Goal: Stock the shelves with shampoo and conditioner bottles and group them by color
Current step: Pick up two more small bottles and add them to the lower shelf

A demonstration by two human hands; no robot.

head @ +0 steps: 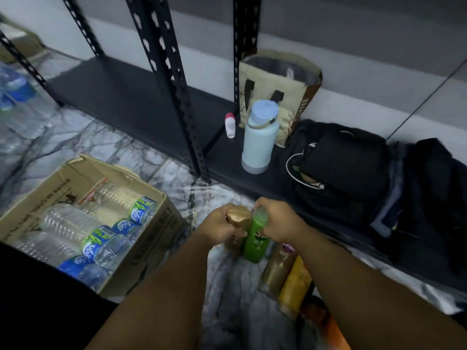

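My left hand (219, 226) grips a bottle with a gold cap (238, 218), held upright over the marble floor. Right beside it, my right hand (276, 219) is closed around the top of a green shampoo bottle (256, 245). The two bottles touch side by side. On the floor below my right forearm lie a brown-gold bottle (276, 269), a yellow bottle (295, 286) and an orange one (328, 324). The black metal shelf (131, 97) stands in front of me, its lowest board at floor level.
A cardboard box (151, 238) of plastic water bottles sits at my left. On the low shelf board at the right stand a pale blue flask (259, 140), a small white roll-on (230, 125), a beige tote bag (280, 94) and black bags (346, 160).
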